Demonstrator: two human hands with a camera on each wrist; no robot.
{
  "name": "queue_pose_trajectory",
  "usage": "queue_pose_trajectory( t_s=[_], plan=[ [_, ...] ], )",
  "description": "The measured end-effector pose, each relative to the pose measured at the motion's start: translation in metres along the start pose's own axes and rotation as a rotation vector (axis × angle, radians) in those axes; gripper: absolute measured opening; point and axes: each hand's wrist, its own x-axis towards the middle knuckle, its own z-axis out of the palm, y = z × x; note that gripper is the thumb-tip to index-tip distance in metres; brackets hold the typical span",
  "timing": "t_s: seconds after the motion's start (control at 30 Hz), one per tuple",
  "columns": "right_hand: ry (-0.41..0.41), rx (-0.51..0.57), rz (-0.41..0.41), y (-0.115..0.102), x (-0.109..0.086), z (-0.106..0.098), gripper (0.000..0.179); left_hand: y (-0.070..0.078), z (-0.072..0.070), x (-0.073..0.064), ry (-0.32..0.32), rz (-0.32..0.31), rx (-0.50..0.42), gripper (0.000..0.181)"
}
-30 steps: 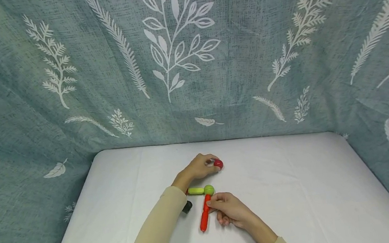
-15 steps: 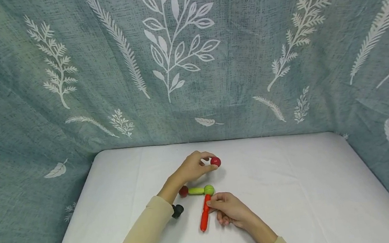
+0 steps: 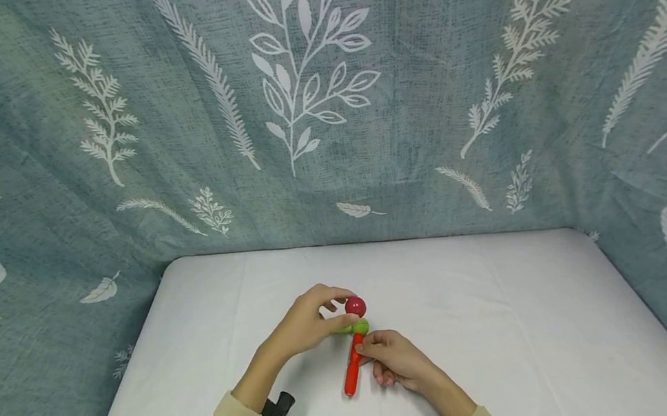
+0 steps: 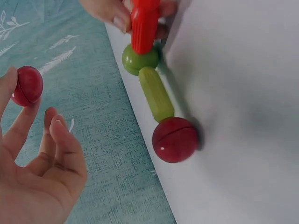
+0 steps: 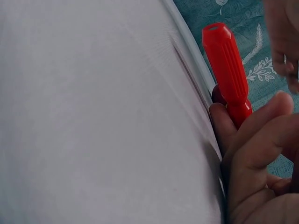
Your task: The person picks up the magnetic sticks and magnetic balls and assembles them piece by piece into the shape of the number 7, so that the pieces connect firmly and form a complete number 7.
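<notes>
My left hand (image 3: 304,322) pinches a glossy red ball (image 3: 355,307) between thumb and fingertip, just beyond a green ball (image 3: 360,327). Below, my right hand (image 3: 399,361) pinches a red ribbed stick (image 3: 351,376) near its far end. In the left wrist view that stick meets the green ball, and a yellow-green ribbed stick (image 4: 156,94) runs from there to a second red ball (image 4: 175,140) with a seam line. This second red ball is hidden behind my left hand in the head view. Whether the held ball touches the green one, I cannot tell.
A white-covered table (image 3: 479,329) lies under both hands. Behind it hangs a teal curtain (image 3: 410,122) with white leaf prints. Black camera mounts (image 3: 279,407) sit at the wrists.
My left hand has drawn back toward me and slightly left with its red ball, from the far side to right by the green ball. My right hand and the red stick have stayed put.
</notes>
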Motion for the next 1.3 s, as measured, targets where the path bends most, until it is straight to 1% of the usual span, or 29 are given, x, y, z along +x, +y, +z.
queue_pose_trajectory(
  t_s=[0.13,0.27,0.43,0.53,0.77,0.97,1.13,1.3],
  plan=[
    [0.004,0.002,0.003,0.000,-0.001,0.000,0.024,0.002,0.002,-0.027,-0.001,-0.008,-0.028,0.035],
    [0.007,0.004,0.009,0.001,0.000,0.000,0.024,0.000,0.005,-0.048,-0.024,-0.035,-0.046,0.037],
    [0.012,-0.001,0.006,0.000,-0.002,0.000,0.026,-0.003,0.011,-0.067,-0.052,-0.069,-0.063,0.037],
    [0.014,-0.006,0.004,0.000,-0.002,0.001,0.026,-0.006,0.015,-0.076,-0.063,-0.095,-0.071,0.037],
    [0.027,-0.014,-0.001,0.002,-0.001,0.001,0.025,-0.014,0.021,-0.090,-0.090,-0.150,-0.063,0.034],
    [0.027,-0.020,0.003,0.002,-0.001,0.001,0.026,-0.022,0.026,-0.098,-0.167,-0.207,-0.088,0.027],
    [0.034,-0.031,-0.004,0.001,-0.001,0.002,0.027,-0.024,0.029,-0.100,-0.238,-0.225,-0.112,0.024],
    [0.036,-0.042,-0.007,0.001,-0.001,0.003,0.027,-0.023,0.031,-0.100,-0.257,-0.234,-0.095,0.026]
  ],
)
